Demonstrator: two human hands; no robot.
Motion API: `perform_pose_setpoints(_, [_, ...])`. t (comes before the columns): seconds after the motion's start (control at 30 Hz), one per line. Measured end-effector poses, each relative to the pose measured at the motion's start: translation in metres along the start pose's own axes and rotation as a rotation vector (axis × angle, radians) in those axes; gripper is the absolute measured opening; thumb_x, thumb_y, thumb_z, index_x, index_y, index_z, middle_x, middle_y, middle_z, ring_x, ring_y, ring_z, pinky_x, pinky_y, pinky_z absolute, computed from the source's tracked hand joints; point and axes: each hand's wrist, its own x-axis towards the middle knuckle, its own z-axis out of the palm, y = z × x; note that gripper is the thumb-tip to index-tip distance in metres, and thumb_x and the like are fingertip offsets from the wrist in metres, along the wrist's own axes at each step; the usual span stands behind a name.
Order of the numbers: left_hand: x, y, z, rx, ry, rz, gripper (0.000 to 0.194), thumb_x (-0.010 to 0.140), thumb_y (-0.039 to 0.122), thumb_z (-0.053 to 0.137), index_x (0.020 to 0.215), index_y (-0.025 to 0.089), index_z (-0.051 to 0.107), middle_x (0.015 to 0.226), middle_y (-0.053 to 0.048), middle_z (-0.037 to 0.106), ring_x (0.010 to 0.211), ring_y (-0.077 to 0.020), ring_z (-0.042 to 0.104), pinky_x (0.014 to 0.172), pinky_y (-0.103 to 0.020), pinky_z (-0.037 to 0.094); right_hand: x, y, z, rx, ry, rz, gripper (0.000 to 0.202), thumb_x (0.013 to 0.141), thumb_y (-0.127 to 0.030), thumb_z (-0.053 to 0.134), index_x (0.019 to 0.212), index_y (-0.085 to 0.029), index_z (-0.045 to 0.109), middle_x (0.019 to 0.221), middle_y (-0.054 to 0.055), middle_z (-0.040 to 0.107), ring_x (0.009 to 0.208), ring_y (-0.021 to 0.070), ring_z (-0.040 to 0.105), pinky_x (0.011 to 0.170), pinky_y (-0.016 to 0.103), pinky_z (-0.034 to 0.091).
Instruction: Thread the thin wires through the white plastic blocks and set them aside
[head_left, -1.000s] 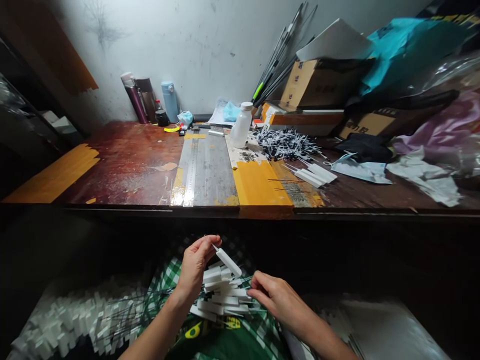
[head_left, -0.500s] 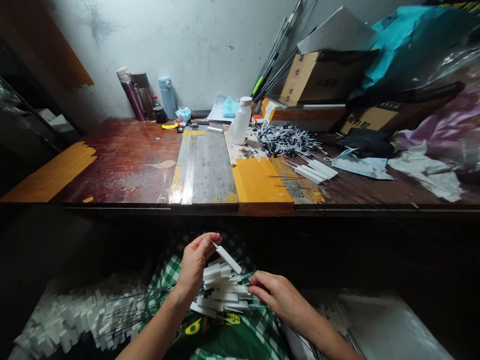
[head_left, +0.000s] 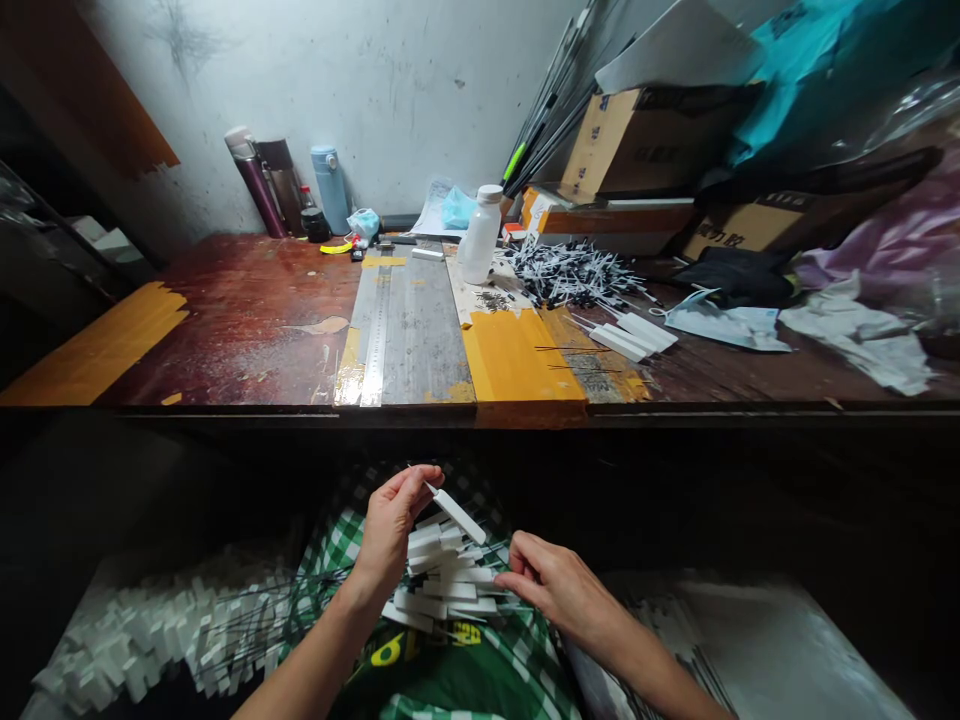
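My left hand (head_left: 395, 515) is closed in a pinch on the thin stem of a white rectangular stick (head_left: 459, 516), which slants down to the right above my lap. A heap of similar white sticks (head_left: 448, 590) with thin dark wires lies on a green checked apron (head_left: 442, 680). At the heap's right edge is my right hand (head_left: 551, 580), its fingers curled and thumb pointing left. Whatever its fingers may hold is too small to make out.
Beyond my hands runs the table edge (head_left: 247, 408). On the table are a steel ruler (head_left: 376, 340), a white bottle (head_left: 481, 238), a pile of black-and-white thin parts (head_left: 574, 275) and a face mask (head_left: 726, 322). Many white sticks (head_left: 165, 630) lie low at left; a plastic-covered surface (head_left: 787, 640) is at right.
My right hand's fingers have lifted and curled a little, while the hand stays beside the heap. My left hand and its white stick have hardly moved. The view has shifted slightly.
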Motion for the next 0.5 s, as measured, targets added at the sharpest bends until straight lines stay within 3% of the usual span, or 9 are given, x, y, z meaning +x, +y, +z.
perform_pose_setpoints(0.23, [-0.0004, -0.0006, 0.001, 0.035, 0.005, 0.01, 0.035, 0.075, 0.047, 0.071, 0.088, 0.015, 0.075, 0.097, -0.011, 0.073, 0.097, -0.0238, 0.065, 0.093, -0.036, 0.047, -0.0005, -0.0007, 0.0, -0.027, 0.001, 0.009, 0.024, 0.088, -0.027, 0.06, 0.069, -0.021, 0.045, 0.069, -0.005, 0.056, 0.061, 0.0122, 0.052, 0.054, 0.023, 0.033])
perform_pose_setpoints(0.37, [-0.004, 0.0032, 0.0012, 0.194, 0.035, 0.066, 0.032, 0.078, 0.045, 0.069, 0.09, 0.016, 0.076, 0.085, -0.007, 0.07, 0.08, -0.0186, 0.061, 0.078, -0.029, 0.048, -0.0007, -0.0015, 0.0013, -0.114, 0.031, 0.01, 0.025, 0.087, -0.024, 0.062, 0.07, -0.022, 0.043, 0.07, -0.004, 0.055, 0.06, 0.0127, 0.052, 0.054, 0.023, 0.033])
perform_pose_setpoints(0.5, [-0.0058, 0.0064, 0.0007, 0.323, 0.071, 0.162, 0.028, 0.077, 0.042, 0.07, 0.087, 0.017, 0.077, 0.076, -0.003, 0.063, 0.068, -0.0141, 0.051, 0.064, -0.024, 0.041, -0.0007, -0.0031, 0.0026, -0.165, 0.071, -0.002, 0.026, 0.087, -0.023, 0.062, 0.07, -0.023, 0.041, 0.07, -0.003, 0.055, 0.061, 0.0134, 0.054, 0.053, 0.023, 0.033])
